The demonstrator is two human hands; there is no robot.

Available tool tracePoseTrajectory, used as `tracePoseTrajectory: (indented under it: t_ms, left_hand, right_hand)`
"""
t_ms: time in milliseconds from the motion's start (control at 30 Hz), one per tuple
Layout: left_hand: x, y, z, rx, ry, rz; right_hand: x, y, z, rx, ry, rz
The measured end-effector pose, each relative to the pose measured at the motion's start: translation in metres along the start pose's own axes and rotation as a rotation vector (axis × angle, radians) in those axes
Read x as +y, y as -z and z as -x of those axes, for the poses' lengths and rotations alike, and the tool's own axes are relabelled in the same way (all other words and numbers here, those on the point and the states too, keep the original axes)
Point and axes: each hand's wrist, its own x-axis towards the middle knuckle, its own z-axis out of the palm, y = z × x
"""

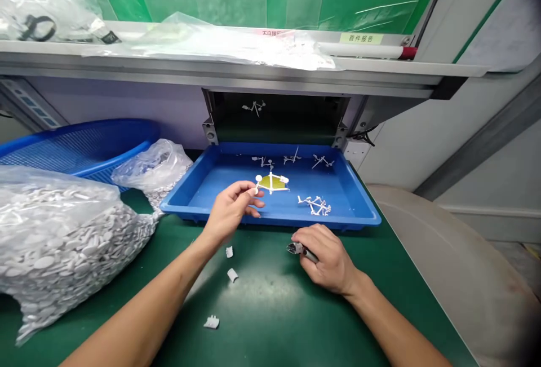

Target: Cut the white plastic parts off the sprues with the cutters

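Note:
My left hand pinches one end of a white branched plastic piece and holds it up over the blue tray. Beneath that piece a yellow patch shows. My right hand is wrapped round a small cutting tool at the tray's front edge, its metal tip pointing left. More white branched pieces lie in the tray, one at the front right and several along the back. Three small white parts rest on the green table, among them one near the tray and one nearer me.
A large clear bag of white parts stands at the left, with a smaller bag and a blue basket behind it. Beyond the tray, a dark conveyor opening holds another white piece. A metal shelf crosses above.

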Motion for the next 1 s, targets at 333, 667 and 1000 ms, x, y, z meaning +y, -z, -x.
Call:
tracePoseTrajectory:
  t_ms: [333, 667, 1000]
  left_hand:
    - [-0.036, -0.028, 0.050, -0.232, 0.395, 0.529]
    - [-0.044, -0.036, 0.060, -0.194, 0.374, 0.609]
    - [-0.049, -0.042, 0.067, -0.196, 0.434, 0.682]
  right_hand:
    - [-0.003, -0.004, 0.002, -0.092, -0.222, 0.102]
    - [0.003, -0.010, 0.006, -0.065, -0.169, 0.070]
    - [-0.001, -0.009, 0.005, -0.078, -0.135, 0.090]
